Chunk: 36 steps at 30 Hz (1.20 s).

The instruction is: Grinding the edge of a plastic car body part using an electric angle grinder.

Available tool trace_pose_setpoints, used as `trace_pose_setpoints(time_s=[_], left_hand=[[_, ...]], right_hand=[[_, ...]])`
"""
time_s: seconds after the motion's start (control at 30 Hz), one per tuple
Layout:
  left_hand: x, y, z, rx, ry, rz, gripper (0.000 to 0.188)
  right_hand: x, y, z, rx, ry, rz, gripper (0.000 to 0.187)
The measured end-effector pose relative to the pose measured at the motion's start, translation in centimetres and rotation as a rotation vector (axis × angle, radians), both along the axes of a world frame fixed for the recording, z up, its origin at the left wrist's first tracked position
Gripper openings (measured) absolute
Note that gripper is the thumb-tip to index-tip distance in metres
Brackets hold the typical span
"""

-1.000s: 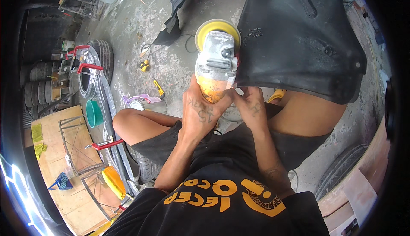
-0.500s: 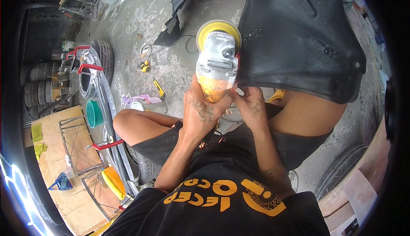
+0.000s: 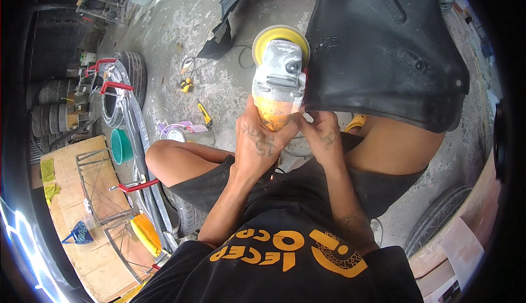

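Observation:
My left hand is wrapped round the orange rear body of a power sander or polisher with a worn grey head. A round yellow pad sits at its far end, pointing away from me. Against the tool's right side, my right hand is closed in a pinch, thumb and forefinger together. What it pinches, if anything, is hidden. A large black plastic panel lies over my right leg, its near edge just beyond my right hand. One faint spark shows below my left hand.
On the floor to the left are a yellow cutter knife, a yellow-black tool, a can, a green tub and a tyre. A long wrapped part with red clamps stands beside them. Another black strip lies ahead.
Orange sparks flew around my hands and lap half a second ago; now only one faint spot is left. My hands and the tool have barely moved.

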<state>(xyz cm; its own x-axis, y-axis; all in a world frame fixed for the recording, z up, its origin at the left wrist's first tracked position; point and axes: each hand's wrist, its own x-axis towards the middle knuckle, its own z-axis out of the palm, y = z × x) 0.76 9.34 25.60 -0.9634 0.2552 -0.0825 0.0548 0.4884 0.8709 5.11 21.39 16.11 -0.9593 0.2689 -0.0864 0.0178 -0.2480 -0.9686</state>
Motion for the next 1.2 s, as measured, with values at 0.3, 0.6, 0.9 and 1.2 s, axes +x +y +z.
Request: trace_pose_setpoints(time_s=[0.3,0.6,0.9,1.2], left_hand=[[0.0,0.0,-0.1,-0.022,0.015,-0.006,0.049],[0.2,-0.2,0.4,-0.011,-0.034,0.049,0.046],[0.4,0.1,1.0,-0.019,-0.027,0.053,0.046],[0.3,0.5,0.7,-0.042,-0.009,0.039,0.048]], right_hand=[[0.0,0.1,-0.7,0.042,0.004,0.0,0.034],[-0.3,-0.3,-0.5,-0.008,-0.04,-0.03,0.034],[-0.2,-0.4,-0.1,-0.078,-0.011,-0.026,0.037],[-0.1,-0.3,0.4,-0.05,-0.01,-0.01,0.03]])
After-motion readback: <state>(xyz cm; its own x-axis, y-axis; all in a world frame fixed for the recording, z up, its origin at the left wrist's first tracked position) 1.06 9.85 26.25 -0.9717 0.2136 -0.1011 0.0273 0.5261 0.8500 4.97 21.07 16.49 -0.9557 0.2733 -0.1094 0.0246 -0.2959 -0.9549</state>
